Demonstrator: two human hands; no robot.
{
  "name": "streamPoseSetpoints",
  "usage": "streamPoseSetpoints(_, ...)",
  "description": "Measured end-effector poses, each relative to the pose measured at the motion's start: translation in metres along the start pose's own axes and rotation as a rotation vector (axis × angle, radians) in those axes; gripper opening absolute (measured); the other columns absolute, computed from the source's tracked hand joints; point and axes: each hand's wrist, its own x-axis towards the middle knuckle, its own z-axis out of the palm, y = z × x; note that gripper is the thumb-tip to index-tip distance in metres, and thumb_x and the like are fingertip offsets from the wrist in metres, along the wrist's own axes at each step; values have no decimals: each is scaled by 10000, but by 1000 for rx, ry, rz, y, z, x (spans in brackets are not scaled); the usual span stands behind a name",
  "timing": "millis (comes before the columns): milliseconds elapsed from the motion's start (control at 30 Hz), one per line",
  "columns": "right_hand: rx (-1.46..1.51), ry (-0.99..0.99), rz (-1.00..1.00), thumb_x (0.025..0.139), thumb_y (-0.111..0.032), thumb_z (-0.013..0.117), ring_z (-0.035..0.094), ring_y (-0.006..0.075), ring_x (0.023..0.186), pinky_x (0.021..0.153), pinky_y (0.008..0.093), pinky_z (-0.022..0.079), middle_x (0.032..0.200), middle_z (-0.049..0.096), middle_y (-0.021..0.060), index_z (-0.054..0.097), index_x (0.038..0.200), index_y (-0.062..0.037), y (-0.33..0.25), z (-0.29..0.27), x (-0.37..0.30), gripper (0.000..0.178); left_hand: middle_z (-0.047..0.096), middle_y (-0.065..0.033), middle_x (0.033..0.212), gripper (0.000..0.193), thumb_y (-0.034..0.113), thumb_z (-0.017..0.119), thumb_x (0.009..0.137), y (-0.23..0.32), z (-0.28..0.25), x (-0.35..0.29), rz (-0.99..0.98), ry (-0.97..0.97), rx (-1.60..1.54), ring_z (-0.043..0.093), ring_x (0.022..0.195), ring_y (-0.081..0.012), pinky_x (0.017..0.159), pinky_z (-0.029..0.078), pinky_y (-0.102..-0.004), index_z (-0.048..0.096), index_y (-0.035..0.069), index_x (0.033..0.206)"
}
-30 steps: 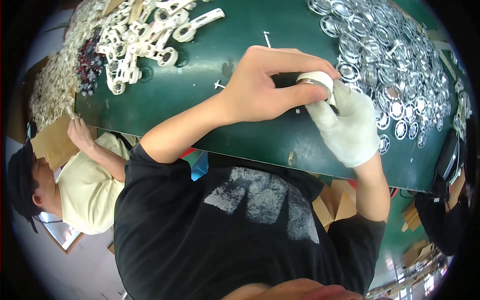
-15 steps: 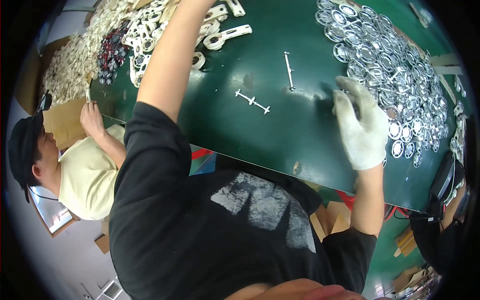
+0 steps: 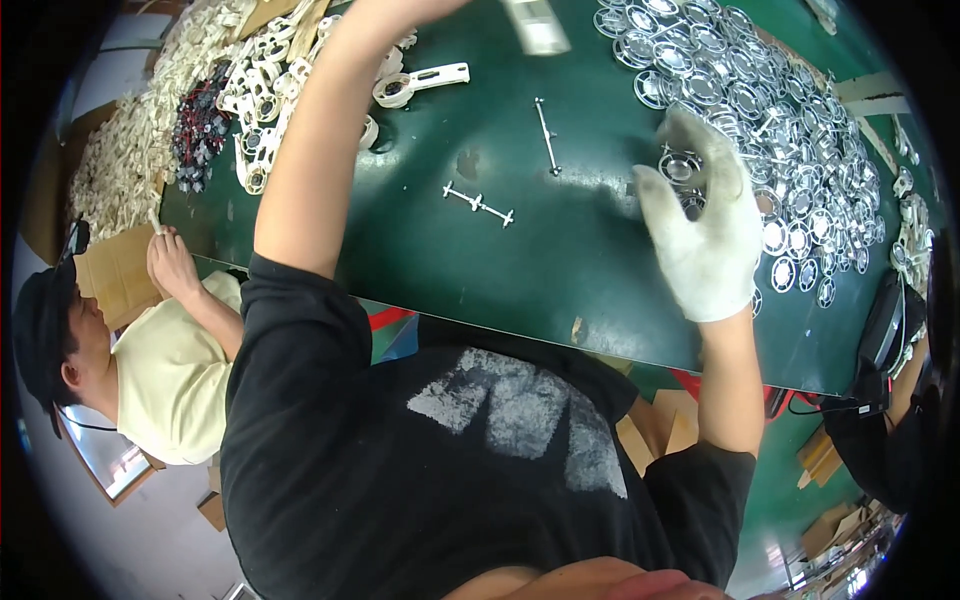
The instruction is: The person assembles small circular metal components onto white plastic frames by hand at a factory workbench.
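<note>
My left forearm (image 3: 320, 150) reaches up over the green table (image 3: 560, 270) and leaves the picture at the top edge, so the hand is hidden. A blurred white piece (image 3: 535, 25) shows beside where it exits. My right hand (image 3: 700, 230), in a white glove, lies on the near edge of a heap of round silver parts (image 3: 770, 110). Its fingers curl around one silver ring (image 3: 680, 165); the palm is hidden. Two thin metal rods (image 3: 545, 135) (image 3: 480, 205) lie on the table between my arms.
White plastic handle-shaped parts (image 3: 420, 82) and a heap of white pieces (image 3: 130, 150) with dark ones (image 3: 200, 130) fill the far left. A person in a pale shirt (image 3: 170, 380) sits at left, one hand (image 3: 170, 265) by cardboard (image 3: 110, 275). Another person (image 3: 880, 440) stands at right.
My left hand, holding a white ring beside my right hand a second ago, has swung up and out of view. The gloved right hand has moved onto the silver parts.
</note>
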Motion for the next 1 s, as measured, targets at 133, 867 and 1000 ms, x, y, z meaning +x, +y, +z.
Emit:
streamPoseSetpoints(133,-197,129,-147,745,-226,885,625,327,1108,953,382,528,1233,615,197,526,1378,17,17,4,-6,767,753,-84,862,291,291,681,942,46,84,-39,350,-60,-209,714,790,-164,716,563,-314,751,16,1007)
streamPoseSetpoints(867,254,-52,324,907,-49,692,603,140,1071,956,277,490,1218,640,104,527,1373,51,0,-6,-2,504,618,-189,923,203,165,624,961,-14,85,-55,392,73,561,623,920,-371,827,516,-444,592,-23,1032)
streamPoseSetpoints(1000,38,3,288,913,-108,726,686,141,974,900,284,531,1109,724,129,628,1288,25,1,-5,0,410,694,-135,830,269,243,607,1005,21,69,-63,-48,-100,126,653,743,-272,715,521,-368,678,-9,941)
